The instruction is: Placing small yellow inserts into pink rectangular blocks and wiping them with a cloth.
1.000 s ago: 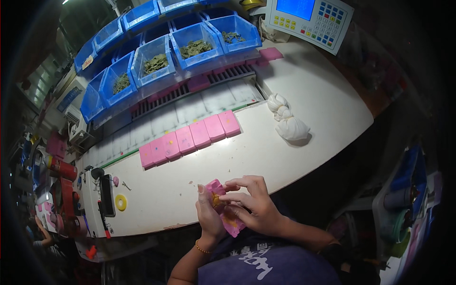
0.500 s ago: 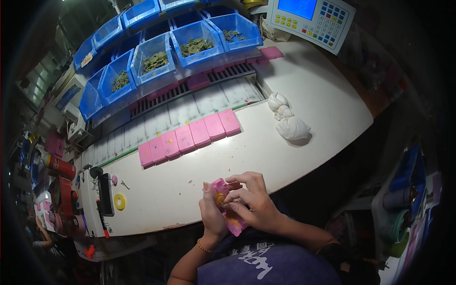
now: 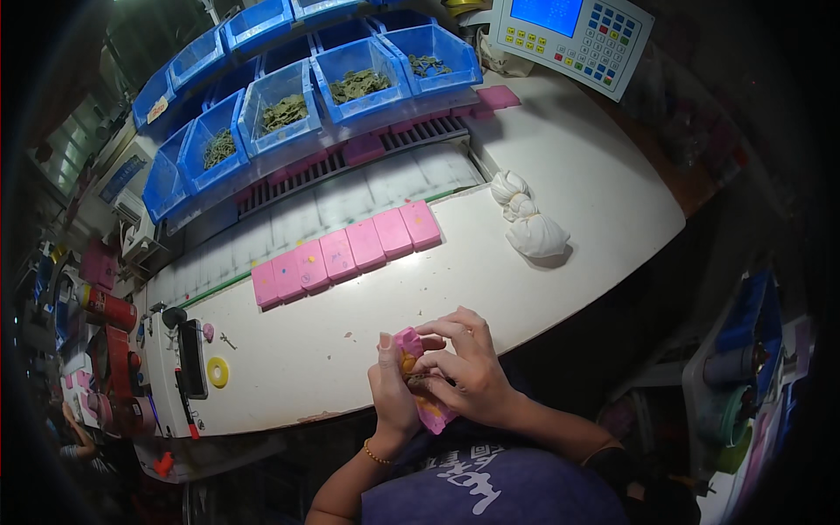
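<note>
My left hand (image 3: 394, 395) grips a pink rubber mould (image 3: 435, 416) from its left side, thumb pointing up. Yellow patches show on the mould's uneven inner face. My right hand (image 3: 468, 372) bends over the mould, thumb and fingers pinched on a small grey-green piece (image 3: 423, 380) at its middle. The fingers partly hide that piece, so its exact shape cannot be made out. Both hands are close to my body, at the near edge of the white table (image 3: 516, 302). Farther off, a row of pink blocks (image 3: 337, 255) lies side by side.
Blue bins (image 3: 363, 86) with grey-green pieces stand at the back. A knotted white cloth bag (image 3: 536, 234) lies on the right, below a control panel (image 3: 573, 44). On the left are a yellow tape ring (image 3: 218, 372), a black tray (image 3: 193, 357) and a red machine (image 3: 114, 372).
My right fingertips have shifted slightly over the mould, and more of the grey-green piece now shows. The left hand keeps its hold. The rest looks the same.
</note>
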### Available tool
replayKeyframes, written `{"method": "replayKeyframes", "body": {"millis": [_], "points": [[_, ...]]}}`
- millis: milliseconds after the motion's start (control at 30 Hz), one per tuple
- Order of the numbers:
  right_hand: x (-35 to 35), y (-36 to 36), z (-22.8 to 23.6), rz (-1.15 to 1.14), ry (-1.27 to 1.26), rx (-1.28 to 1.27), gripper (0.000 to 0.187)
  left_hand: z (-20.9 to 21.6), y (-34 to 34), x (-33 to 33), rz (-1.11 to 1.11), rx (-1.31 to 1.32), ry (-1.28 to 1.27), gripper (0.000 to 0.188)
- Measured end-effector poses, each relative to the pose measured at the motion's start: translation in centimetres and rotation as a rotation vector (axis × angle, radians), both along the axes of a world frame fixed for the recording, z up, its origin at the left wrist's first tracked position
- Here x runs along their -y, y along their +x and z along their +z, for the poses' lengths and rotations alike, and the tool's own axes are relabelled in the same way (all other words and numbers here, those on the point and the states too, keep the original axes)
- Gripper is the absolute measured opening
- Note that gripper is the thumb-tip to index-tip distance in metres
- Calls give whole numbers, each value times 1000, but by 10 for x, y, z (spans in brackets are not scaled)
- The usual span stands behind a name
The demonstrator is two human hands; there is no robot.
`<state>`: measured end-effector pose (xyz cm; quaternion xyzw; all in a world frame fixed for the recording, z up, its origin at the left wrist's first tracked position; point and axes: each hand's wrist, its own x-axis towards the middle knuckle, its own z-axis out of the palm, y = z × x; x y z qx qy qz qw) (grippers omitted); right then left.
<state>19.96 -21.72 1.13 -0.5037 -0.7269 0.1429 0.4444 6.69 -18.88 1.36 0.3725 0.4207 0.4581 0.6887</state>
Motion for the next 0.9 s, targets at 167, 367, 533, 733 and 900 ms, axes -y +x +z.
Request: {"method": "replayKeyframes", "body": {"millis": [167,367,533,733,900], "points": [[-1,1,-2,-15,31,41,17,-6,1,1,6,-21,-15,66],[-1,2,1,-17,15,79,16,-5,-2,-1,-15,-68,-12,65],[-1,6,3,5,-74,20,14,-5,-4,-5,62,-92,-24,65],[-28,35,-19,-75,-366,-38,23,-8,-41,-34,263,-105,-109,71],[-55,85,-22,-281,-201,-15,54,-3,-52,-31,289,-95,-140,75]]}}
